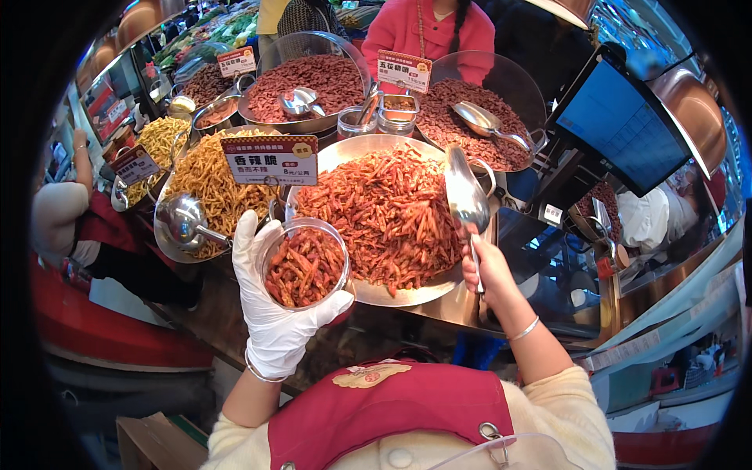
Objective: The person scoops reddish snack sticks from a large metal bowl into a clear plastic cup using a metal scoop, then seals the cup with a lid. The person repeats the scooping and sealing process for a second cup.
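In a white glove, my left hand grips a clear plastic jar filled with red crispy strips. The jar is held near the front left rim of a wide metal pan. A mound of the same red strips fills that pan. My bare right hand holds the handle of a metal scoop at the pan's right side. Its bowl points away from me, over the pan's right edge, and some strips beside it look blurred. Whether the scoop carries any strips cannot be told.
Pans of yellow strips with a resting ladle stand to the left. Two pans of dark red pieces line the back. A sign card rises near the jar. At right is a monitor. A person in pink stands opposite.
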A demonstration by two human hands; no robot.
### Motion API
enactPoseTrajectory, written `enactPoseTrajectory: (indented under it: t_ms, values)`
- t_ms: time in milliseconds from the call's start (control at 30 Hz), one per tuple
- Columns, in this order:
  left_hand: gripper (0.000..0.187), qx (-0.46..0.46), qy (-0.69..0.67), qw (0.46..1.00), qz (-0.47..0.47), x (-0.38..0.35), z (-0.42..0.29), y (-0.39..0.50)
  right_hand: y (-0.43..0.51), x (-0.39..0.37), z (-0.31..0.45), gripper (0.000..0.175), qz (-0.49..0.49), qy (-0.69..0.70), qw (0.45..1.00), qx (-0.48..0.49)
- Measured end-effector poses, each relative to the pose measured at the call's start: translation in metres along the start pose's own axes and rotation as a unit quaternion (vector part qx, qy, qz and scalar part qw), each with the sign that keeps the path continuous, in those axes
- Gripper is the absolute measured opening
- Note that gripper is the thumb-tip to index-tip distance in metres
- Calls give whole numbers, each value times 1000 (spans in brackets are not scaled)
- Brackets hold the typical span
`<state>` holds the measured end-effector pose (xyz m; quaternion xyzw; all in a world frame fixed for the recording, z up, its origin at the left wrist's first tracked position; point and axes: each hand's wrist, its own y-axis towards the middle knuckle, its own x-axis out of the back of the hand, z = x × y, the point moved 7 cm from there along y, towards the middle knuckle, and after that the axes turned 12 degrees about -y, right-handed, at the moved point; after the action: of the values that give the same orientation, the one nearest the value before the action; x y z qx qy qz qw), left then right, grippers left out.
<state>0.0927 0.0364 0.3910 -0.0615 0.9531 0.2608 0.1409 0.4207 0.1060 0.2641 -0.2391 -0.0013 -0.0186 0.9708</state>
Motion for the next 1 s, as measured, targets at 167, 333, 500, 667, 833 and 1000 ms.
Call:
enactPoseTrajectory:
  t_ms: [167, 333, 500, 667, 833, 1000]
  values:
    - [124, -2, 68, 998, -2, 3, 9, 2, -38, -48, -43, 32, 13, 115, 991, -64]
    - [124, 3, 47, 999, 1, 1, 6, 2, -56, -87, -19, 31, 79, 176, 981, -13]
    - [128, -4, 62, 997, 37, -7, -10, 1, -47, -54, 21, 27, 100, 0, 991, 94]
    - [128, 13, 71, 997, 7, 3, -5, 3, -31, -12, 58, 33, 125, -136, 971, 153]
    - [130, 59, 77, 995, 1, 5, -1, 2, -18, -2, 58, 25, 162, -235, 953, 103]
    - [137, 40, 30, 997, -53, 10, -36, 14, 3, -19, 41, 33, 231, -451, 848, 154]
